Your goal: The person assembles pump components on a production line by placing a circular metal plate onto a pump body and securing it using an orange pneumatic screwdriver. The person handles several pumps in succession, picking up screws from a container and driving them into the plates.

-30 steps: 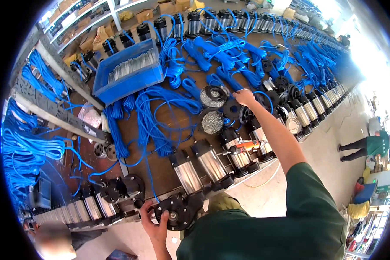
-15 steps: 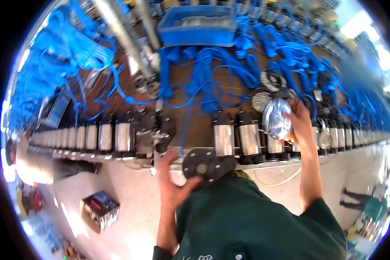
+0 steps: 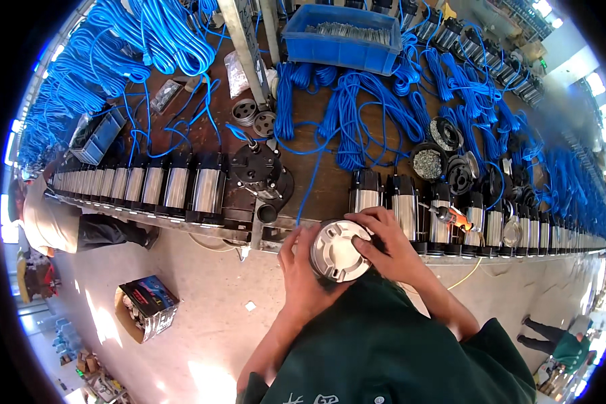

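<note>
In front of my chest, just off the table's near edge, I hold a round silver metal cover (image 3: 340, 254) with slots around its rim. A dark round part sits beneath it, mostly hidden. My left hand (image 3: 299, 276) is wrapped round the left side of the two. On the upper right, my right hand (image 3: 392, 250) grips the cover, its thumb lying on the face. Behind my left hand, a black pump body (image 3: 259, 172) with a side outlet stands upright on the table.
Silver-and-black pump motors (image 3: 209, 185) line the near edge. An orange power tool (image 3: 454, 217) lies among them, near a dish of screws (image 3: 427, 163). Coiled blue cables (image 3: 353, 114) and a blue bin (image 3: 340, 55) fill the back. A carton (image 3: 145, 310) stands on the floor.
My right hand has come left from the parts on the right side to meet my left hand. The silver cover now lies over the dark part in my grasp. The view has shifted.
</note>
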Action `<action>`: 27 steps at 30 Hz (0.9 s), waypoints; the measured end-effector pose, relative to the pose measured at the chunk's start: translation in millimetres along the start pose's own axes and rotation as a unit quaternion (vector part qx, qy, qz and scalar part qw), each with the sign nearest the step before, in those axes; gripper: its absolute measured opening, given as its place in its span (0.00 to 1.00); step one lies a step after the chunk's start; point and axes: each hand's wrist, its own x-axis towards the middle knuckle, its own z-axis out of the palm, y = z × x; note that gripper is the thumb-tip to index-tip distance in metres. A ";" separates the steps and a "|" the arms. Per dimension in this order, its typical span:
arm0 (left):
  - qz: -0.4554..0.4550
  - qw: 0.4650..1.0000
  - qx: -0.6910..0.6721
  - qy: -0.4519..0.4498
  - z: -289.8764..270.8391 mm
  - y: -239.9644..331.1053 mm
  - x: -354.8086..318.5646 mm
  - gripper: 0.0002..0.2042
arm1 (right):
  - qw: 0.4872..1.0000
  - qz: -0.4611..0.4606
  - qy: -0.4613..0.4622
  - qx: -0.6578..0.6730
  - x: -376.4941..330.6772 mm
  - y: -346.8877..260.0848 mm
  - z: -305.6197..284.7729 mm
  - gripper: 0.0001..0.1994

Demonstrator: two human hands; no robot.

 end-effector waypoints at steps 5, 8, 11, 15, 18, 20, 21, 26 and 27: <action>-0.017 1.000 0.011 0.006 13.7 -3.4 -13.0 0.58 | 1.000 0.000 -0.009 -0.017 8.7 7.9 6.3 0.18; -0.013 0.999 0.004 0.031 20.7 -8.7 -13.5 0.57 | 1.000 0.007 0.002 0.004 9.1 10.0 9.7 0.17; -0.013 0.999 -0.003 0.041 22.4 -7.5 -15.0 0.57 | 0.999 0.036 -0.002 0.031 7.6 9.1 11.1 0.16; -0.028 0.996 -0.066 0.051 23.9 -9.0 -15.4 0.56 | 0.997 0.044 0.009 0.066 7.7 7.4 14.5 0.17; -0.035 0.993 -0.094 0.061 25.4 -11.2 -15.5 0.54 | 0.998 0.031 0.015 0.053 8.2 10.0 16.2 0.17; -0.035 0.993 -0.094 0.061 24.4 -10.8 -15.1 0.53 | 0.998 0.026 0.017 0.049 7.7 10.5 16.2 0.17; -0.036 0.994 -0.089 0.057 23.8 -10.3 -14.7 0.53 | 0.998 0.029 0.017 0.055 7.3 10.7 16.0 0.17; -0.043 0.995 -0.074 0.054 26.2 -9.0 -14.4 0.53 | 0.998 0.019 0.014 0.064 7.5 18.2 11.9 0.17; -0.049 0.995 -0.073 0.047 26.9 -7.6 -13.4 0.53 | 0.995 0.034 0.022 0.095 8.0 16.9 7.5 0.17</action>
